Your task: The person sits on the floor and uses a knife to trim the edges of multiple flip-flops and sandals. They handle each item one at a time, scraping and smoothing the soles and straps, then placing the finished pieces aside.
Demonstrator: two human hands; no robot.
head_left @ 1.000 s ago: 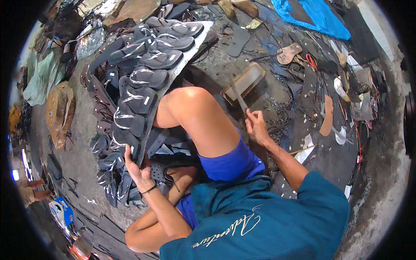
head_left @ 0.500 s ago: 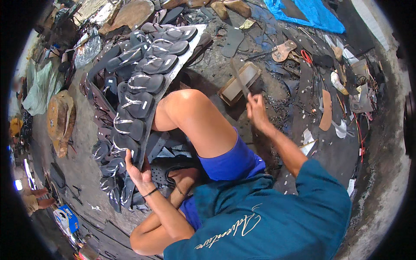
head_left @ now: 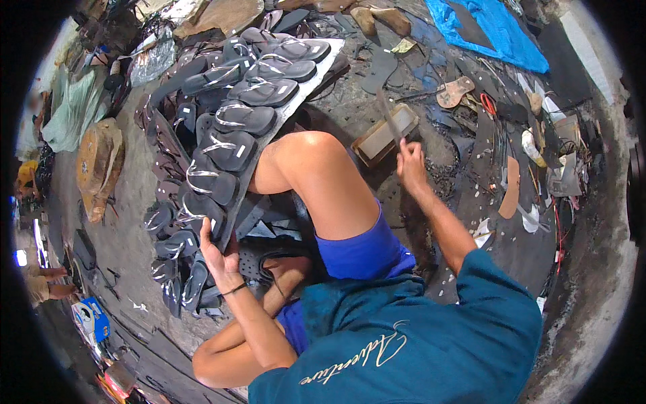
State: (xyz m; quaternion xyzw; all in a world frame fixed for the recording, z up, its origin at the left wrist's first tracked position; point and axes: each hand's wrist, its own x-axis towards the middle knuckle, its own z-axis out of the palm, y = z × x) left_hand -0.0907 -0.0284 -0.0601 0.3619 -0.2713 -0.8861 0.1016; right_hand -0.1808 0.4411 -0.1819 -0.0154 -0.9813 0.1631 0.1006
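Note:
My left hand (head_left: 221, 259) grips the lower end of a long board (head_left: 316, 81), its thumb up beside the nearest sandal. A row of black flip-flops (head_left: 232, 149) with silvery straps lies along this board, which leans against my raised knee. More sandals (head_left: 176, 244) hang or lie along its left side. My right hand (head_left: 412, 168) is closed round the near end of a knife (head_left: 389, 122), the handle hidden in the fingers. The blade points away and crosses above a whetstone-like block (head_left: 374, 145) in a wooden frame; whether they touch I cannot tell.
A round wooden chopping block (head_left: 98, 165) stands at the left. Red-handled scissors (head_left: 487, 102), sole-shaped pieces (head_left: 455, 92) and scraps litter the right side. A blue sheet (head_left: 501, 34) lies far right. Another person's legs (head_left: 54, 283) show at the left edge.
The whole view has shifted, so most things appear slightly farther right. Both hands keep their holds, and the knife stays over the block with little visible movement.

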